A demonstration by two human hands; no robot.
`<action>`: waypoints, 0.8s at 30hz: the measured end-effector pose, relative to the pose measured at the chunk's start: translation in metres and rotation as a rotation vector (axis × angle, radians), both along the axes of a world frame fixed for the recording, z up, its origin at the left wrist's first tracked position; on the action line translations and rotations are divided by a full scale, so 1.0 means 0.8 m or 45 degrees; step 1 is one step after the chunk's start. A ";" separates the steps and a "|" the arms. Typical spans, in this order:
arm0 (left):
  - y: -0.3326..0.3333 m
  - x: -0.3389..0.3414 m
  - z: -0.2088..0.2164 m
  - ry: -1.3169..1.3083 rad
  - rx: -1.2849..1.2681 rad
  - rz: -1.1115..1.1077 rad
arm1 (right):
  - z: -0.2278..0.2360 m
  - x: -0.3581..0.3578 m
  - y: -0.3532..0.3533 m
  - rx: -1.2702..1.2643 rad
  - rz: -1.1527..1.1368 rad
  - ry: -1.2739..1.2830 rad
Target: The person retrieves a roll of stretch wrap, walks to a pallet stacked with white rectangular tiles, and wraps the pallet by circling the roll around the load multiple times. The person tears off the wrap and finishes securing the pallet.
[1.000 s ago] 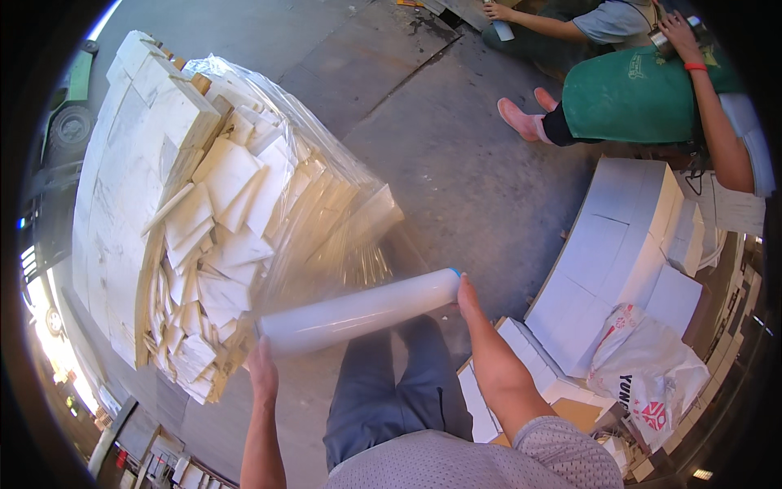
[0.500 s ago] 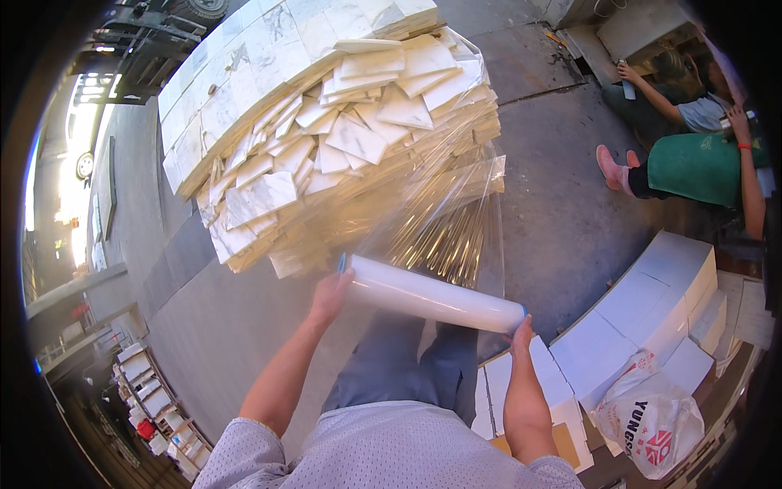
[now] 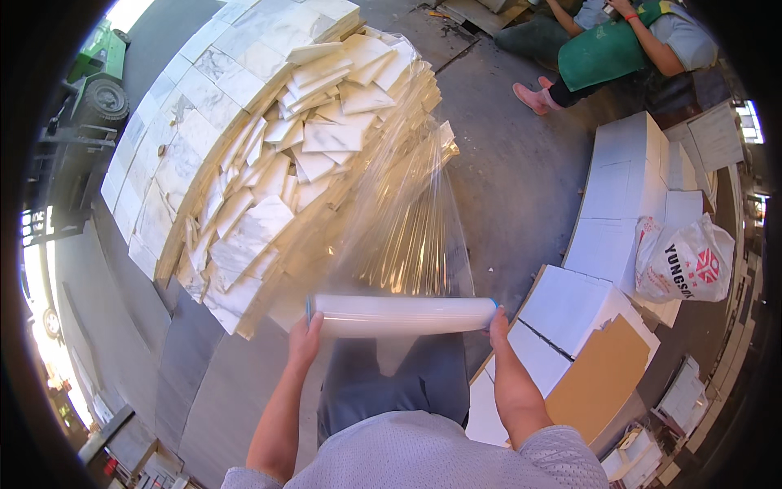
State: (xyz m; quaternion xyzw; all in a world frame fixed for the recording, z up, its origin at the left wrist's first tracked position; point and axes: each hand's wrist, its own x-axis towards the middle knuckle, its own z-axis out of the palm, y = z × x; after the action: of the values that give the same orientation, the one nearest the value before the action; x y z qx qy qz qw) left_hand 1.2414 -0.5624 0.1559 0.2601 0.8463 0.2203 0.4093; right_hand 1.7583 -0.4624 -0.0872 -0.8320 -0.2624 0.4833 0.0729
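Between my hands, level in front of my thighs, is a thick roll of clear stretch wrap (image 3: 403,316) with blue at both ends. My left hand (image 3: 305,336) grips its left end, and my right hand (image 3: 498,323) grips the right end. From the roll a pleated sheet of clear film (image 3: 411,232) runs up to the corner of a large stack of marbled white stone tiles (image 3: 208,102). On the near side of that stack lie many loose, broken-looking tile pieces (image 3: 334,134), piled at odd angles. The film covers part of its lower side.
White boxes (image 3: 607,187) line my right side, with a brown cardboard panel (image 3: 599,371) by the nearest ones. A white plastic bag (image 3: 684,259) rests on them. At upper right sits a person in a green apron (image 3: 603,55). A green vehicle (image 3: 102,61) stands at far left.
My view has turned to the right, so the stack and the seated person sit further left. The roll went from slanting to nearly level, still held at both ends.
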 end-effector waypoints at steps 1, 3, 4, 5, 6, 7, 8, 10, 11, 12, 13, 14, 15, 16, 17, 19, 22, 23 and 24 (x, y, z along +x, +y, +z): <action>-0.012 -0.015 0.003 0.037 0.027 -0.036 | 0.003 -0.016 -0.021 -0.012 0.011 -0.035; -0.042 -0.041 0.014 -0.035 -0.038 -0.046 | 0.017 -0.044 -0.079 -0.076 -0.041 0.015; -0.058 -0.053 0.020 -0.065 -0.072 -0.036 | 0.026 -0.056 -0.106 -0.112 -0.028 0.028; -0.074 -0.061 0.021 -0.072 -0.048 -0.059 | 0.033 -0.068 -0.129 -0.202 -0.023 -0.001; -0.093 -0.068 0.024 -0.077 -0.038 -0.061 | 0.039 -0.080 -0.151 -0.143 -0.083 0.024; -0.118 -0.073 0.028 -0.076 -0.038 -0.052 | 0.046 -0.090 -0.175 -0.149 -0.152 0.004; -0.140 -0.078 0.027 -0.056 -0.084 -0.082 | 0.050 -0.100 -0.198 -0.164 -0.218 -0.017; -0.181 -0.084 0.021 -0.028 -0.194 -0.119 | 0.054 -0.110 -0.239 -0.132 -0.236 -0.002; -0.202 -0.087 0.018 -0.008 -0.194 -0.133 | 0.054 -0.110 -0.257 -0.121 -0.258 -0.002; -0.220 -0.087 0.013 -0.006 -0.200 -0.147 | 0.049 -0.110 -0.274 -0.178 -0.147 -0.113; -0.238 -0.086 0.009 -0.008 -0.190 -0.167 | 0.047 -0.107 -0.293 -0.138 -0.126 -0.055; -0.256 -0.084 0.005 -0.020 -0.129 -0.122 | 0.041 -0.106 -0.312 -0.136 -0.128 -0.039; -0.272 -0.085 0.003 -0.003 -0.166 -0.138 | 0.033 -0.108 -0.332 -0.155 -0.140 -0.058; -0.288 -0.086 0.002 0.002 -0.184 -0.151 | 0.027 -0.109 -0.356 -0.106 -0.206 -0.027; -0.304 -0.086 0.002 0.003 -0.204 -0.163 | 0.021 -0.111 -0.382 -0.098 -0.226 -0.029; -0.327 -0.092 0.003 0.031 -0.217 -0.169 | 0.006 -0.115 -0.425 -0.095 -0.268 -0.024; -0.356 -0.108 0.017 0.084 -0.290 -0.275 | -0.025 -0.135 -0.483 -0.148 -0.180 -0.174; -0.360 -0.116 0.021 0.107 -0.318 -0.334 | -0.030 -0.145 -0.505 -0.182 -0.160 -0.095; -0.365 -0.125 0.024 0.108 -0.283 -0.330 | -0.036 -0.158 -0.520 -0.244 -0.157 -0.067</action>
State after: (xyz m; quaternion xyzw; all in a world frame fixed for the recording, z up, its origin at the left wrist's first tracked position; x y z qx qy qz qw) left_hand 1.1416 -0.8543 0.1751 0.3294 0.8412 0.0596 0.4246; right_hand 1.6319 -0.8781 -0.1159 -0.8620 -0.1653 0.4789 0.0158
